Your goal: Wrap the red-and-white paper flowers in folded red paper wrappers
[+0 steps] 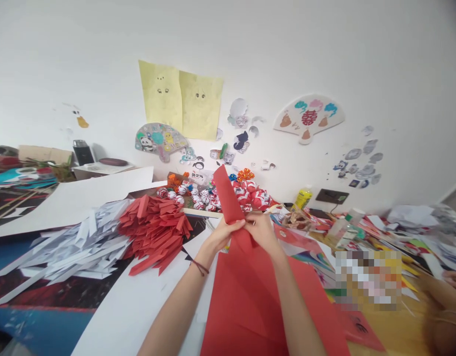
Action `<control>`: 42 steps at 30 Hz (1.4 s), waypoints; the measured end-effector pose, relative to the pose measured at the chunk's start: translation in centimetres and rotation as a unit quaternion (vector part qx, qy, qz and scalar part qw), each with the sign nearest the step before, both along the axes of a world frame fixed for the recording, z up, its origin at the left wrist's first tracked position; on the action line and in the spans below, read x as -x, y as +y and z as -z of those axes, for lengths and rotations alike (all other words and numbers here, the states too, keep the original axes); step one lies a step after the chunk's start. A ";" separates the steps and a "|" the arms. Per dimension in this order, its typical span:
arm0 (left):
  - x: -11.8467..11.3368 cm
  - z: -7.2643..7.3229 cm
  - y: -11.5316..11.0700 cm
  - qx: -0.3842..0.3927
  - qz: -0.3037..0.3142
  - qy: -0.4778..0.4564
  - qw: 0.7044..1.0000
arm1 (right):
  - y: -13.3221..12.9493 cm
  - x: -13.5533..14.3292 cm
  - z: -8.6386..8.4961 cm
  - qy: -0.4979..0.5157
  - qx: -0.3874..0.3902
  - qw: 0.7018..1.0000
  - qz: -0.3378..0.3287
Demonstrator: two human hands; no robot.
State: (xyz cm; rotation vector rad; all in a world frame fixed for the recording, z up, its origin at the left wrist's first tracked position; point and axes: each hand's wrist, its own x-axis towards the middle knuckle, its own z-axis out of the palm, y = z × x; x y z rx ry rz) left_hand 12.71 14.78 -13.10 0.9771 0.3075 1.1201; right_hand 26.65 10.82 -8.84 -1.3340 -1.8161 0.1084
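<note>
Both my hands pinch a folded red paper strip that stands up and tilts slightly left above the table. My left hand has its thumb across the strip's lower part. Close beside it, my right hand grips the same strip from the right, its fingertips partly hidden. Below the hands lie large red paper sheets. A pile of folded red strips sits to the left, next to a heap of folded white strips.
Red and white folded-paper balls fill a box at the wall. White paper lies front left. A yellow bottle and a clear bottle stand on the right among paper scraps. Another person's hand shows at the right edge.
</note>
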 end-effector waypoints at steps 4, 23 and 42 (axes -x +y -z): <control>-1.0 0.6 -0.4 0.030 -0.033 -0.020 0.999 | -0.8 0.2 -0.3 -0.003 0.023 0.999 -0.026; -0.1 -0.7 -0.2 -0.017 -0.079 0.007 0.997 | 2.6 0.4 0.5 0.369 0.108 0.918 -0.097; -1.9 -5.4 4.0 -0.103 -0.060 0.117 0.986 | 6.1 -1.5 -7.1 0.272 -0.077 0.952 -0.120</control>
